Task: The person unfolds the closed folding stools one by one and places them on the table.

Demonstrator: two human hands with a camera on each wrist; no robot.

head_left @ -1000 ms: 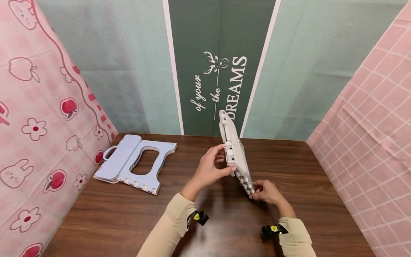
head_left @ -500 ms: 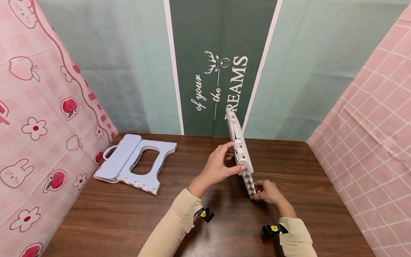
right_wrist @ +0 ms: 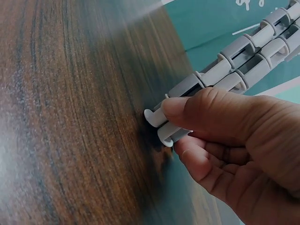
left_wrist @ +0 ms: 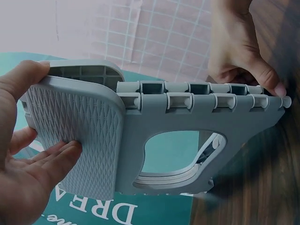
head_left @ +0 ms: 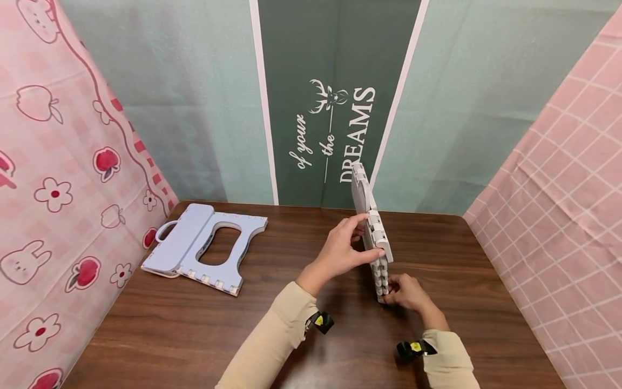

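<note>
The left hand (head_left: 337,251) grips the grey stool (head_left: 378,233) at its seat end, thumb and fingers on the seat, while the right hand (head_left: 410,294) pinches the corner of its leg end. The stool is between the two hands, folded narrow and roughly upright, its hinged edge facing back toward the person. The seat halves part slightly beside the left hand.

The step in hand appears to be steadying the folded stool on edge. A next move would call for both grips to work together: the right hand anchoring the leg corner, the left controlling the seat, with fingertips kept out of the gap and the hinges.

The table (head_left: 170,335) is near beneath the right hand and probably limits how it can swing downward; whether the stool touches it is hard to tell. Well left of the left hand, a blue stool (head_left: 184,237) lies folded, apart from the work. Beyond both hands hangs a lettered curtain (head_left: 311,54); a pink grid cloth (head_left: 559,178) rises right of the right hand.
</note>
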